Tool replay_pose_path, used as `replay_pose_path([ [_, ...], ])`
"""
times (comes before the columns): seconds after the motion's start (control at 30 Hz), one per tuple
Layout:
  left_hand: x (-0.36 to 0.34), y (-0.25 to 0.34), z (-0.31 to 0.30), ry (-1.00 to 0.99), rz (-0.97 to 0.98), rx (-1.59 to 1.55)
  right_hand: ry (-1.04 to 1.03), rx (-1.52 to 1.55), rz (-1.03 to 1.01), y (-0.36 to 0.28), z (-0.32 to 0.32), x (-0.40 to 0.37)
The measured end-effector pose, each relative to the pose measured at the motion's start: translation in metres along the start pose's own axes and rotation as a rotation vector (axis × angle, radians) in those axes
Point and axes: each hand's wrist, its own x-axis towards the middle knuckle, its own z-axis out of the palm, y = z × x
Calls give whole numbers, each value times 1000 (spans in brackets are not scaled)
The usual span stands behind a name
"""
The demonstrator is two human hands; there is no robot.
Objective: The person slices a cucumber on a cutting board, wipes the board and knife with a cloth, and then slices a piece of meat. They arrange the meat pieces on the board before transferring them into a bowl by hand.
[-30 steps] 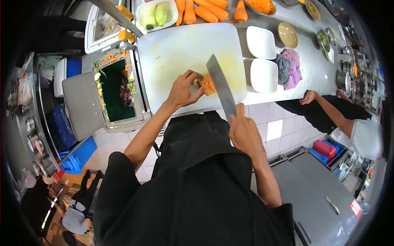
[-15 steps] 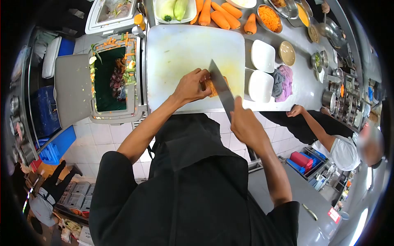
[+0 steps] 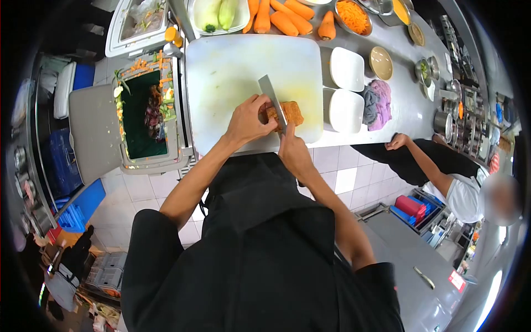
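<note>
A block of orange-brown, fried-looking food [image 3: 293,113] lies near the front of the white cutting board [image 3: 232,61]. My left hand [image 3: 250,120] grips its left end, fingers curled and thumb against the near side. In my right hand [image 3: 296,152] is the handle of a kitchen knife [image 3: 269,89], wrapped by the fingers. The broad blade crosses the block close beside my left fingertips, its tip pointing away from me over the board.
Left of the board stands an open bin [image 3: 176,133] with peelings. White bowls [image 3: 347,110] and a purple cloth [image 3: 380,105] sit to the right. Carrots [image 3: 285,23], zucchini [image 3: 227,14] and shredded carrot [image 3: 354,17] line the back. Another person [image 3: 464,193] is at the right.
The knife and my right hand have swung left and inward, bringing the blade over the block by my left fingers. The view has shifted slightly, and the block shows more fully.
</note>
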Motion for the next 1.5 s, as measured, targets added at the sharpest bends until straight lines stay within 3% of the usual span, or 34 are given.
replay_pose_path([
  [0.13, -3, 1, -2, 33, 6, 26, 18, 67, 56, 11, 12, -26],
  [0.27, -14, -6, -15, -16, -53, 23, -166, 106, 327, 12, -17, -100],
  [0.4, -50, -36, -40, 41, 3, 230, -207, 130, 321, 24, -30, -99],
  [0.53, -62, -20, -53, 25, -158, 191, -147, 198, 188, 25, -32, -73],
  [0.6, -63, -10, -47, -115, 38, 240, -53, 283, 223, 16, -41, -66],
  [0.67, -69, -2, -44, -178, 115, 419, -25, 316, 248, 11, -55, -64],
  [0.73, -78, -6, -42, -317, -45, 662, 86, 390, 313, 9, -69, -64],
  [0.9, -79, -5, -39, -322, -30, 721, 165, 386, 321, 15, -84, -67],
  [0.97, -77, -3, -40, -328, -33, 743, 95, 406, 449, 15, -88, -68],
  [1.17, -66, 15, -28, -284, -39, 709, 228, 400, 380, 22, -81, -75],
  [1.23, -57, 38, -17, -137, 99, 489, 244, 396, 384, 22, -83, -75],
  [1.33, -49, 38, -2, -231, 230, 564, 275, 400, 376, 22, -81, -76],
  [1.5, -61, 3, -19, -163, 285, 540, 321, 464, 376, 26, -79, -83],
])
